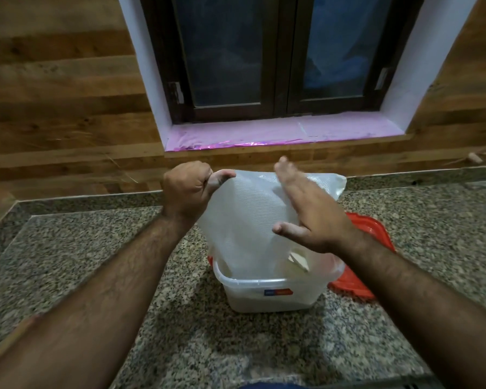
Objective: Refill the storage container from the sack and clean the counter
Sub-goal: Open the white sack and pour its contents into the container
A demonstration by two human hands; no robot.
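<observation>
A white woven sack point(247, 220) is held upside down over a clear plastic storage container point(272, 293), its mouth down inside the container. My left hand point(191, 189) is shut on the sack's upper left corner. Against the sack's right side lies my right hand point(306, 211), flat, with the fingers spread. The container stands on the speckled granite counter point(96, 262). What the container holds is hidden by the sack and the frosted wall.
A red lid point(368, 240) lies on the counter behind and to the right of the container. A wood-panelled wall and a window with a pink-lined sill point(278, 136) rise behind the counter. The counter's raised back ledge runs along the wall.
</observation>
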